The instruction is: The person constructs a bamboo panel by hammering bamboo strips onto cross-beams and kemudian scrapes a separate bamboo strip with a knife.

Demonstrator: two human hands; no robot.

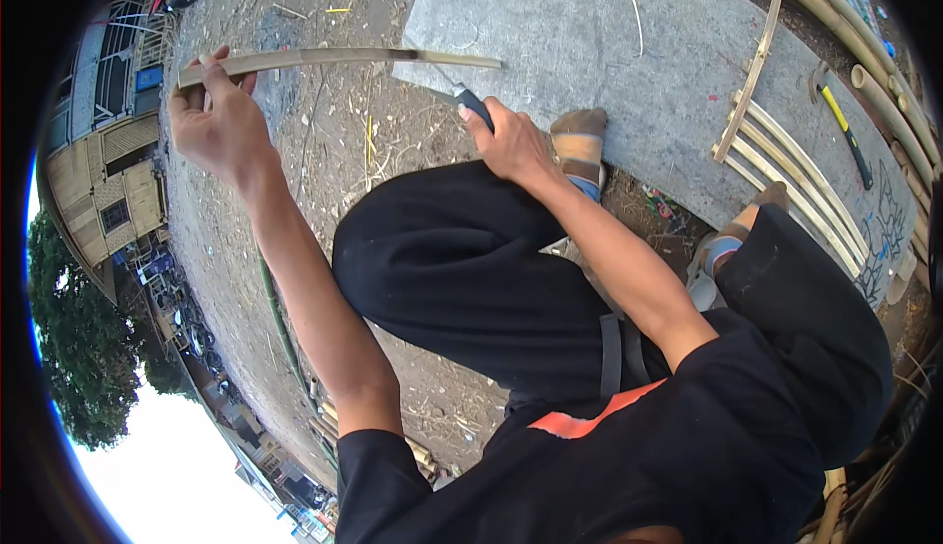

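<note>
My left hand [226, 124] is up at the left, its fingers closed round one end of a long, slightly curved bamboo strip [344, 55]. The strip runs out to the right, with a dark mark near its far part, and its free end lies over the edge of a grey slab. In my right hand [516, 146] is a knife [475, 107] with a dark handle, gripped in front of my bent knee. Its thin blade points up and left, just under the strip; I cannot tell whether it touches the bamboo.
The grey slab [550, 14] bears several split bamboo strips [801, 171], another strip [761, 53] lying across them, and a hammer [840, 117] with a yellow and black handle. Bamboo poles [884, 102] lie along the right. My feet rest by the slab's near edge, on littered dirt.
</note>
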